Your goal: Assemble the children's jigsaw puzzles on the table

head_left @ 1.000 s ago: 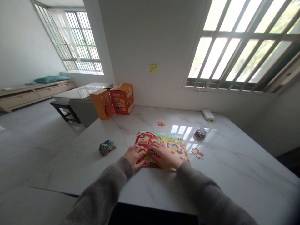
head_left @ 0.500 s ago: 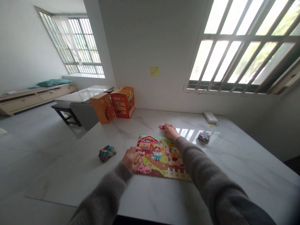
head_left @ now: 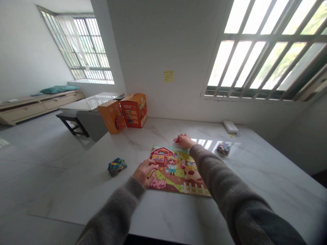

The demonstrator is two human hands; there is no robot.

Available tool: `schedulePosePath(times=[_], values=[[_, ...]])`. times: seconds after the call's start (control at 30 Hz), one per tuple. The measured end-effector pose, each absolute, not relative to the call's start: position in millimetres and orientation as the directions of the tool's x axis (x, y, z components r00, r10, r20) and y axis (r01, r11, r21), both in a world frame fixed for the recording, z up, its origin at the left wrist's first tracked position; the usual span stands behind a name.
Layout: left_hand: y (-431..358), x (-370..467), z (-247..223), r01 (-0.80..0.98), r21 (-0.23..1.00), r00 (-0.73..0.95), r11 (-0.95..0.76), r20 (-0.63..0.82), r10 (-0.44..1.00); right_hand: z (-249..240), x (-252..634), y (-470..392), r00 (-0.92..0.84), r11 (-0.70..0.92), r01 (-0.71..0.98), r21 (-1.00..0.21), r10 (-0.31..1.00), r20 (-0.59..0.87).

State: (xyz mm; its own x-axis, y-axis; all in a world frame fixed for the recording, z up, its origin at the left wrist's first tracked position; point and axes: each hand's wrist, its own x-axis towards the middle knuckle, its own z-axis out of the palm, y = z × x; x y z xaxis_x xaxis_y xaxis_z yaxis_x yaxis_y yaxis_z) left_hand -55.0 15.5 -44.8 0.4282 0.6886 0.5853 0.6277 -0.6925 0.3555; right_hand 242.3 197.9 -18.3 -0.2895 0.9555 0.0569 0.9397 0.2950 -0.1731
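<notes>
A colourful farm puzzle picture point(head_left: 176, 173) lies flat on the white marbled table point(head_left: 153, 214). On its left edge rests my left hand point(head_left: 146, 173), fingers apart and holding nothing. Just beyond the top edge, my right hand point(head_left: 186, 141) pinches a small red and white piece point(head_left: 176, 140) at its fingertips. A stack of blue and yellow puzzle pieces point(head_left: 117, 166) sits left of the picture. Another stack of mixed-colour pieces point(head_left: 223, 148) stands to the right. My right sleeve covers part of the picture's right side.
Two orange boxes, one plain-sided point(head_left: 111, 116) and one printed point(head_left: 134, 110), stand at the table's back left. A white device point(head_left: 231, 127) with a cable lies at the back right. A yellow note point(head_left: 169, 76) is on the wall.
My right hand has shifted slightly to the right and turned, with the red piece still at its fingertips. My left hand has stayed on the picture's edge.
</notes>
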Motion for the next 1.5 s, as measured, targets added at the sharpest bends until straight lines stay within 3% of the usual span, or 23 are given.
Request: schedulePosePath(times=[0.2,0.53,0.67,1.1,1.37,1.5], values=[[16.5,-55.8,-46.3,0.623,0.368,0.422,-0.690,0.585,0.693,-22.3,250.7,199.1,-0.207,0.228,0.938,-0.260,0.973,0.107],[16.8,-56.1,-44.8,0.622,0.386,0.443,-0.681,0.545,0.712,-13.1,244.9,182.6,-0.122,0.196,0.735,-0.649,0.980,0.158],[17.1,-57.6,-46.3,0.637,0.372,0.463,-0.675,0.516,0.721,-7.0,235.8,159.2,-0.159,0.230,0.643,-0.731,0.973,0.166],[25.2,-60.5,-75.9,0.707,0.275,0.547,-0.652,0.371,0.750,-21.8,208.5,110.9,-0.283,0.281,0.724,-0.630,0.954,0.100],[26.4,-59.6,-78.5,0.707,0.284,0.542,-0.647,0.370,0.755,-18.4,223.4,102.6,-0.291,0.350,0.746,-0.567,0.936,0.196],[25.0,-55.3,-70.8,0.715,0.258,0.548,-0.649,0.369,0.751,-17.7,243.7,89.6,-0.391,0.477,0.725,-0.496,0.879,0.274]])
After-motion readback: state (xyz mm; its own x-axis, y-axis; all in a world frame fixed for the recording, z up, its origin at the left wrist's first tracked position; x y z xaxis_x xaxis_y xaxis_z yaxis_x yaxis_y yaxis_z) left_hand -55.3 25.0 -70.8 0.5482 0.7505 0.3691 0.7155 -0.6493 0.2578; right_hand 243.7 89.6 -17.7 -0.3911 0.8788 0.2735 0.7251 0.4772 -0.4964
